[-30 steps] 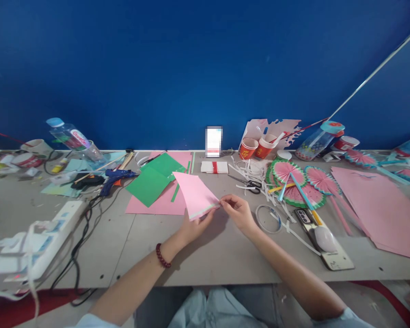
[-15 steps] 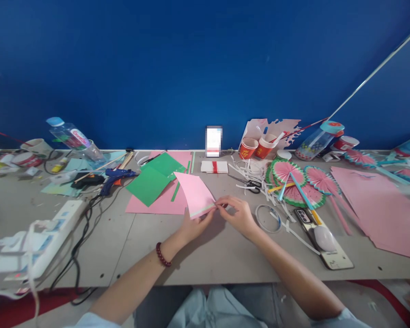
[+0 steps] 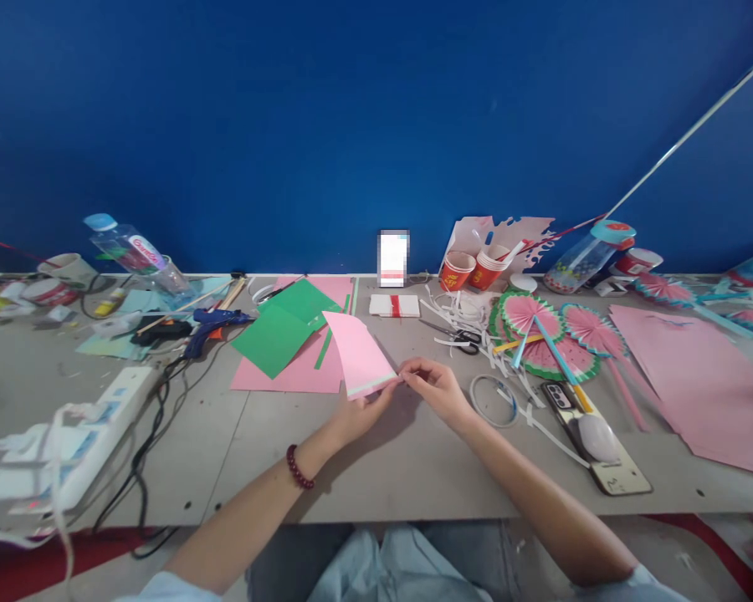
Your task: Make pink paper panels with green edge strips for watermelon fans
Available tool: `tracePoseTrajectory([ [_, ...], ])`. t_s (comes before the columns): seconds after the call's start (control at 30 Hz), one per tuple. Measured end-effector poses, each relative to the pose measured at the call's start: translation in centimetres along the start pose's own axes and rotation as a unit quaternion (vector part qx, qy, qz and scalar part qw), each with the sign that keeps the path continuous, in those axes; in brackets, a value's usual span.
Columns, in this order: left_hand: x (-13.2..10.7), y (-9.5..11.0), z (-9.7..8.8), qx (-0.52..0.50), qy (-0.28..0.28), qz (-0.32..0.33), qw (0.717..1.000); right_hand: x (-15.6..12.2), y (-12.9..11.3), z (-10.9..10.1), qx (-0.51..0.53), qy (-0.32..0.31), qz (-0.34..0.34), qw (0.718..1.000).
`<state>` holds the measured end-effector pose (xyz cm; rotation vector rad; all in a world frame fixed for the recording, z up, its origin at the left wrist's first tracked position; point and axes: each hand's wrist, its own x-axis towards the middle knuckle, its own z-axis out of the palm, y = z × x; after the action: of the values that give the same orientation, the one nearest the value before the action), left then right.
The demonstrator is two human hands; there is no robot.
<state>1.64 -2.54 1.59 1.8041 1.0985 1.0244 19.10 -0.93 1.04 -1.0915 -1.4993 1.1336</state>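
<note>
A pink sheet of paper (image 3: 361,355) is held up above the table, bowed a little, with a pale green strip (image 3: 370,385) along its lower edge. My left hand (image 3: 361,414) closes on that lower edge from below, thumb on the near side, with some fingers hidden behind the sheet. At the sheet's right corner my right hand (image 3: 436,389) pinches the edge with thumb and index finger, close to the left fingertips. Behind the sheet lie green paper sheets (image 3: 279,334) on larger pink paper (image 3: 251,376), with a narrow green strip (image 3: 323,349) beside them.
Scissors (image 3: 464,339), paper scraps, a tape roll (image 3: 493,400) and pleated watermelon fans (image 3: 533,322) lie to the right. A phone (image 3: 621,477) and more pink paper (image 3: 696,376) are farther right. On the left are a glue gun (image 3: 204,330), power strip (image 3: 110,435) and bottle (image 3: 131,251).
The pink sheet has shifted and tilted very slightly, its top corner now a little higher and to the right. Both hands keep almost the same grip at its lower edge.
</note>
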Motion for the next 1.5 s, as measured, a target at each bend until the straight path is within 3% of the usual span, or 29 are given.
tracePoseTrajectory([
  [0.13, 0.0, 0.4, 0.0, -0.036, 0.001, -0.032, 0.999, 0.0, -0.1, -0.1, 0.025, -0.012, 0.012, 1.000],
  [0.33, 0.1, 0.0, 0.1, -0.051, 0.031, -0.054, 0.997, -0.2, -0.7, -0.1, -0.059, -0.006, -0.102, 0.993],
  [0.4, 0.1, -0.2, 0.1, -0.054, 0.046, -0.058, 0.996, -0.4, -0.6, 0.0, -0.132, 0.001, -0.168, 0.977],
  [0.5, 0.1, -0.4, 0.1, -0.060, 0.054, -0.061, 0.995, -0.5, -0.3, 0.2, -0.238, 0.009, -0.276, 0.931],
  [0.6, 0.0, -0.7, 0.2, -0.075, 0.058, -0.062, 0.994, -0.6, -0.2, 0.4, -0.304, 0.007, -0.327, 0.895],
  [0.7, 0.0, -1.0, 0.3, -0.091, 0.064, -0.071, 0.991, -0.6, -0.5, 0.6, -0.321, 0.014, -0.332, 0.887],
  [0.97, 0.1, -0.2, 0.1, -0.059, 0.024, -0.074, 0.995, -0.5, -0.6, 0.4, -0.211, 0.039, -0.240, 0.947],
  [1.13, 0.0, 0.2, -0.1, -0.043, -0.006, -0.077, 0.996, -0.6, -0.7, 0.3, -0.206, 0.042, -0.217, 0.953],
  [1.33, -0.1, -0.2, -0.2, -0.006, -0.009, -0.073, 0.997, -0.6, -0.7, 0.3, -0.250, 0.049, -0.281, 0.925],
  [1.5, 0.0, -0.7, 0.1, 0.000, 0.008, -0.029, 1.000, -0.4, -0.9, -0.1, -0.365, 0.040, -0.364, 0.856],
])
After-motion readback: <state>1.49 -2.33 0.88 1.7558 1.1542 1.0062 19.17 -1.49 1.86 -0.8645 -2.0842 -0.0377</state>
